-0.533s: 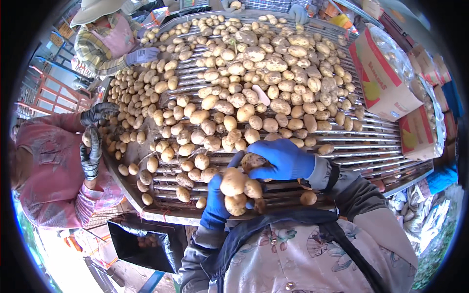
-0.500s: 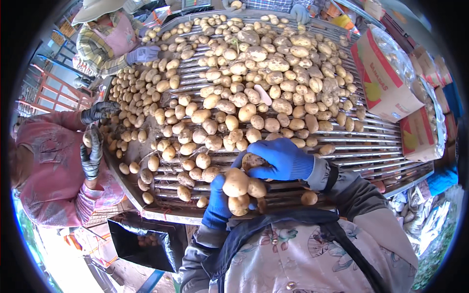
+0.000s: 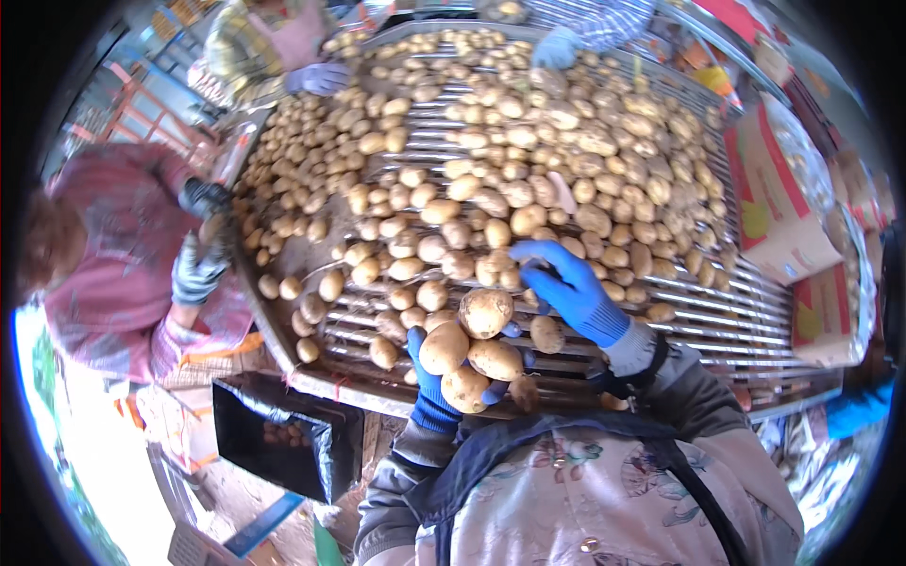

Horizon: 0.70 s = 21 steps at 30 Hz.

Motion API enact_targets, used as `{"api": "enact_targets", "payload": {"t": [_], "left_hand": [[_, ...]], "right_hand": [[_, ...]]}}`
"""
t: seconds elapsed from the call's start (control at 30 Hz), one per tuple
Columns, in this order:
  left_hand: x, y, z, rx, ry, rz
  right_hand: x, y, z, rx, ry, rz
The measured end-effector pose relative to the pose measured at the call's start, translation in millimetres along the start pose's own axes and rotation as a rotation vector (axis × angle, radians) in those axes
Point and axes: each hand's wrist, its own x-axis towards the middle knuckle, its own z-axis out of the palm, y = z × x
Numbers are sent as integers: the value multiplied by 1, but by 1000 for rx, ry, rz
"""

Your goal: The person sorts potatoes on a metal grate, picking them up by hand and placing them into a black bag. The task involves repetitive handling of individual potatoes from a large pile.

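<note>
My left hand [image 3: 434,404], in a blue knit glove, cradles several potatoes [image 3: 465,388] close to my body at the table's near edge. A larger brownish potato [image 3: 486,312] rests at the far side of that handful. My right hand [image 3: 578,300], also blue-gloved, hovers over the slatted metal table [image 3: 661,354], its fingers apart and nothing visible between them. Just beyond its fingertips lies a pile of loose potatoes [image 3: 594,221]. A single potato [image 3: 545,334] is on the slats between my hands.
A co-worker at left in dark gloves [image 3: 203,236] handles a potato. Other gloved hands, one lavender [image 3: 319,79] and one light blue [image 3: 555,48], reach in at the far side. Cardboard boxes [image 3: 779,193] stand at right. A black-lined crate [image 3: 274,439] sits below left.
My right hand has let go of a potato, which now rests with those in my left hand, and has moved away toward the pile. The view has shifted slightly.
</note>
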Motion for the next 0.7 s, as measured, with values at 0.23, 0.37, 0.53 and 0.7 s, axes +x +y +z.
{"api": "enact_targets", "payload": {"t": [0.23,0.37,0.53,0.7], "left_hand": [[-50,46,-71,-174,-477,169],[-97,66,-104,-174,-546,295],[-161,81,-150,-234,-313,611],[-218,113,-180,-242,-278,870]], "right_hand": [[-6,17,19,-356,-179,-307],[-15,22,41,-249,-231,-82],[-20,25,65,-217,-365,19],[-17,30,98,-112,-392,47]]}}
